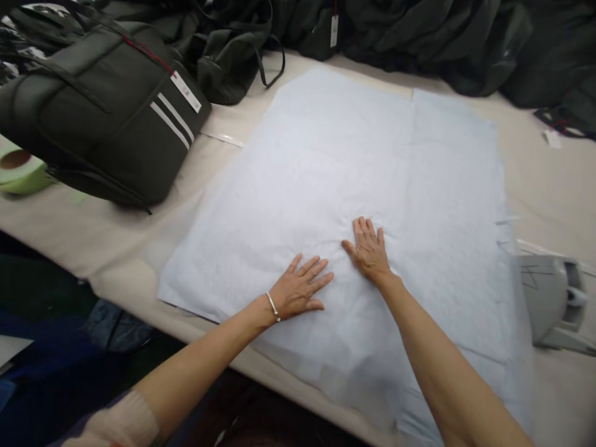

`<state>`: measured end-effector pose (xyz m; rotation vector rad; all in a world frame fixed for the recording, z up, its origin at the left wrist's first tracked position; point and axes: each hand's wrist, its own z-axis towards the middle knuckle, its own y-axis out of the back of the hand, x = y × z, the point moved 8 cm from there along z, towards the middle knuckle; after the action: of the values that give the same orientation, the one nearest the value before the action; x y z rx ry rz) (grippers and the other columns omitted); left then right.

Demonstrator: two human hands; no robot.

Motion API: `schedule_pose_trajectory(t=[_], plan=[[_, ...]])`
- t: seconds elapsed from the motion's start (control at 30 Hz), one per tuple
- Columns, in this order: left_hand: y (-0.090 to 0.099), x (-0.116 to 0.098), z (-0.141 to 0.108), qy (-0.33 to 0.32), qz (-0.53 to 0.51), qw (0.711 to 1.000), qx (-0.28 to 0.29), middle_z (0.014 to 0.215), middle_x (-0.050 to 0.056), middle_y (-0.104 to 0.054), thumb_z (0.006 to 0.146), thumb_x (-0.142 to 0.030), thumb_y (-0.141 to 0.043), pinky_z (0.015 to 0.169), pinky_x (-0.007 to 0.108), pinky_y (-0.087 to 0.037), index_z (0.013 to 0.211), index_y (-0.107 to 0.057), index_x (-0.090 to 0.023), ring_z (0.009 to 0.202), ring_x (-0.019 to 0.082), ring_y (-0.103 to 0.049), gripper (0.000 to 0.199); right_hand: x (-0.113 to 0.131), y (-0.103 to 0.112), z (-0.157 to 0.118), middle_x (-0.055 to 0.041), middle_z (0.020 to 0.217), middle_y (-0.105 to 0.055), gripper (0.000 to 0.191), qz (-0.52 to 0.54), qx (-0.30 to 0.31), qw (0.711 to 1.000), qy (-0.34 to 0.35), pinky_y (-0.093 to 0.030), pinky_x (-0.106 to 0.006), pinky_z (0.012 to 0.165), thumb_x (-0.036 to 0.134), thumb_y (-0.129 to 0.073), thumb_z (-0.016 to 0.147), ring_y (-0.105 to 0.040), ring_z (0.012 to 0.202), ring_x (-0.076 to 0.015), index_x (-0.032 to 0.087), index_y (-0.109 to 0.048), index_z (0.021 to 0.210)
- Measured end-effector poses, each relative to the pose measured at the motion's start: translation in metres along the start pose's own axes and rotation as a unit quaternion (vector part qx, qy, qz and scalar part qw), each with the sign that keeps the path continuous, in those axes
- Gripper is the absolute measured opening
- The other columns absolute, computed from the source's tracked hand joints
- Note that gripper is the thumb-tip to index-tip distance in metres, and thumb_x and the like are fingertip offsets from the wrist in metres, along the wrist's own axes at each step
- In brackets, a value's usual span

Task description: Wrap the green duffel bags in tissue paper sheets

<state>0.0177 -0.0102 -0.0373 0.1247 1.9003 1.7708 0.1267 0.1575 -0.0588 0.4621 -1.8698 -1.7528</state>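
Note:
A large pale bluish-white sheet [288,167], thin and a little wrinkled, lies spread over the cloth-covered table. Flat on it, with fingers spread, rests my left hand [298,290], a silver bracelet at its wrist. My right hand [370,251] presses down just beyond and to the right, its fingers also stretched out. Small creases run in the sheet around the right fingertips. Neither hand grips anything. Whether something lies under the sheet, I cannot tell, though a dark edge shows beneath its near left corner.
A dark bag [107,118] with two white stripes and a tag [185,92] stands at the left. Beside it sits a green tape roll [23,171]. More dark bags [419,43] line the back. At the right edge is a grey tape dispenser-like device [549,298].

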Motion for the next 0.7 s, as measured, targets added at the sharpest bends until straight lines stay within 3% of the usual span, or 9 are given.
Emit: schedule_pose_trajectory(t=[0.13,0.33,0.4,0.47,0.57,0.63,0.7], plan=[[-0.011,-0.006,-0.013,-0.034,0.008,0.999,0.019,0.158,0.011,-0.023,0.090,-0.066,-0.045,0.116,0.057,-0.001,0.148,-0.030,-0.024,0.146,0.028,-0.014,0.073,-0.005,-0.005,-0.001,-0.0152,0.157,-0.021,0.069,-0.009,-0.024,1.000,0.017,-0.008,-0.055,0.118,0.054,-0.029,0.097,-0.012,0.146,-0.0275,0.009,-0.022,0.149],[-0.013,-0.047,-0.057,-0.099,-0.001,0.994,0.042,0.157,0.008,-0.028,0.091,-0.063,-0.046,0.118,0.053,-0.005,0.147,-0.032,-0.022,0.146,0.026,-0.017,0.071,-0.003,-0.001,0.005,-0.0147,0.157,-0.024,0.070,0.061,-0.023,0.998,-0.001,-0.008,-0.055,0.118,0.056,-0.032,0.096,-0.014,0.146,-0.0275,0.011,-0.025,0.149],[-0.012,-0.056,-0.067,-0.086,0.013,0.995,0.041,0.156,0.009,-0.029,0.088,-0.061,-0.054,0.118,0.053,-0.011,0.146,-0.034,-0.021,0.145,0.027,-0.020,0.073,-0.005,0.011,0.003,-0.0155,0.156,-0.025,0.071,0.077,-0.037,0.996,-0.012,-0.012,-0.056,0.117,0.057,-0.030,0.096,-0.017,0.145,-0.0275,0.010,-0.024,0.148],[-0.010,-0.061,-0.072,-0.066,0.033,0.997,0.032,0.154,0.010,-0.033,0.084,-0.058,-0.063,0.117,0.054,-0.017,0.143,-0.039,-0.020,0.143,0.029,-0.024,0.074,-0.019,0.036,-0.013,-0.0160,0.155,-0.027,0.071,0.092,-0.079,0.992,-0.028,-0.015,-0.055,0.117,0.057,-0.027,0.096,-0.019,0.145,-0.0266,0.009,-0.023,0.148],[-0.002,-0.069,-0.077,-0.053,0.049,0.997,-0.013,0.149,0.009,-0.042,0.084,-0.048,-0.068,0.114,0.052,-0.025,0.135,-0.049,-0.020,0.139,0.030,-0.033,0.061,-0.078,0.092,-0.074,-0.0107,0.148,-0.043,0.064,0.149,-0.186,0.965,-0.111,-0.020,-0.046,0.117,0.059,-0.034,0.093,-0.034,0.139,-0.0237,0.016,-0.041,0.140],[0.004,-0.073,-0.083,-0.053,0.049,0.996,-0.061,0.143,0.006,-0.050,0.090,-0.037,-0.063,0.112,0.046,-0.030,0.130,-0.054,-0.022,0.134,0.027,-0.041,0.044,-0.142,0.129,-0.138,-0.0077,0.136,-0.056,0.056,0.169,-0.255,0.925,-0.224,-0.029,-0.040,0.113,0.059,-0.040,0.089,-0.046,0.129,-0.0232,0.021,-0.056,0.126],[0.005,-0.074,-0.089,-0.043,0.053,0.992,-0.107,0.136,0.005,-0.057,0.094,-0.030,-0.056,0.108,0.038,-0.036,0.130,-0.054,-0.024,0.126,0.023,-0.050,0.037,-0.208,0.161,-0.208,-0.0123,0.127,-0.061,0.055,0.146,-0.305,0.876,-0.345,-0.035,-0.040,0.107,0.058,-0.038,0.088,-0.052,0.121,-0.0266,0.017,-0.061,0.118]])
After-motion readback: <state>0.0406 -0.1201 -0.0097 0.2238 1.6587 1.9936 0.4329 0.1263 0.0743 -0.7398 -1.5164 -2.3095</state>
